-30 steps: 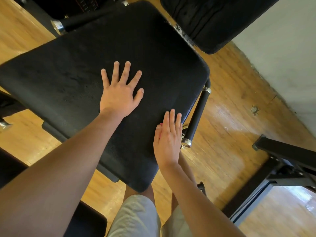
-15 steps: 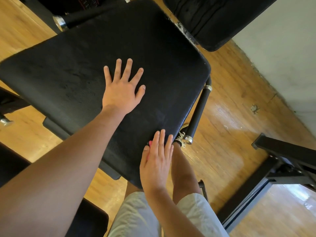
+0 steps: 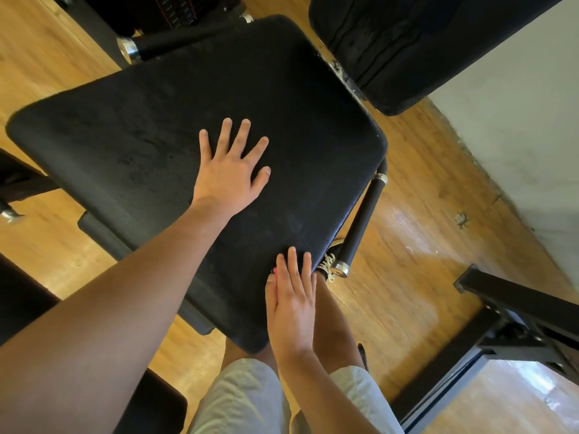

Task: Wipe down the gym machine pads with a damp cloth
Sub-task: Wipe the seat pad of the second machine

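A large black seat pad (image 3: 150, 126) fills the middle of the head view. My left hand (image 3: 232, 170) lies flat on its centre with the fingers spread. At the pad's near right corner my right hand (image 3: 291, 305) presses down with straight fingers on a pink cloth (image 3: 274, 270). Only a thin sliver of that cloth shows beside my index finger; the rest is hidden under the palm.
A second black pad (image 3: 407, 48) stands behind at the upper right. A black handle bar (image 3: 362, 223) with chrome ends runs along the seat's right side, another bar (image 3: 175, 42) at the back left. A dark machine frame (image 3: 517, 311) is on the wooden floor (image 3: 416, 233) to the right. My legs in pale shorts (image 3: 247, 402) stand below.
My right hand with the cloth slid down the pad's right side toward its near corner, then held there. My left hand stayed flat in the middle.
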`<state>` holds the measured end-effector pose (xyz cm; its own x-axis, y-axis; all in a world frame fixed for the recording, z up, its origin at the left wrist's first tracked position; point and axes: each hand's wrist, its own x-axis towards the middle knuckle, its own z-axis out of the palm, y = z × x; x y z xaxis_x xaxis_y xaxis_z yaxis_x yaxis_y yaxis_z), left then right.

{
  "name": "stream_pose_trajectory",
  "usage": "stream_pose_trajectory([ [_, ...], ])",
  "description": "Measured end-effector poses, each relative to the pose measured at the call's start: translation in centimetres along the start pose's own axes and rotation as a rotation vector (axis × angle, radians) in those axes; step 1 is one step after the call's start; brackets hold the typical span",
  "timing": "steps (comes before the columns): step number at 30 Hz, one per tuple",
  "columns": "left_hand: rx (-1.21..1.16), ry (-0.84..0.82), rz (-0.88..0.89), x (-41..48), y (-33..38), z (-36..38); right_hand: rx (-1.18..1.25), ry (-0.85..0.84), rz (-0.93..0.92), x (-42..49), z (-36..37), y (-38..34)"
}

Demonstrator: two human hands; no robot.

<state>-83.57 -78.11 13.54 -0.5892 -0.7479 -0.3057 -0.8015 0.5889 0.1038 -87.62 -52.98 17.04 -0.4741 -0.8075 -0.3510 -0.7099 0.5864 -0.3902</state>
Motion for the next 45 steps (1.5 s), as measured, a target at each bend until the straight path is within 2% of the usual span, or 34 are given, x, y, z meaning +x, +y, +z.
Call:
stream_pose_trajectory([
  [6, -0.066, 0.019, -0.031, -0.4, 0.8, -0.1, -0.064, 0.029, -0.116, 0.9, -1.8, 2.7],
  [13, -0.165, 0.157, -0.052, -0.8, 2.4, -2.0, -0.179, 0.178, -0.539, 9.0, -8.0, 4.0],
  [16, -0.218, 0.225, -0.078, -0.5, 3.3, -3.7, -0.316, 0.232, -0.721, 13.6, -12.7, 3.8],
  [20, -0.293, 0.316, -0.146, 0.8, 5.2, -6.7, -0.531, 0.291, -0.859, 18.5, -19.2, 3.1],
  [28, -0.436, 0.473, -0.224, 4.9, 11.5, -13.9, -0.716, 0.402, -0.996, 25.4, -30.4, 1.1],
  [35, -0.58, 0.552, -0.282, 8.6, 17.7, -20.8, -0.853, 0.408, -1.109, 28.3, -40.1, -1.9],
  [40, -0.949, 0.602, -0.34, 11.9, 22.0, -26.5, -0.895, 0.44, -1.161, 28.7, -47.3, -4.2],
  [45, -1.196, 0.693, -0.246, 15.9, 25.5, -32.0, -0.967, 0.458, -1.147, 29.4, -54.9, -6.7],
])
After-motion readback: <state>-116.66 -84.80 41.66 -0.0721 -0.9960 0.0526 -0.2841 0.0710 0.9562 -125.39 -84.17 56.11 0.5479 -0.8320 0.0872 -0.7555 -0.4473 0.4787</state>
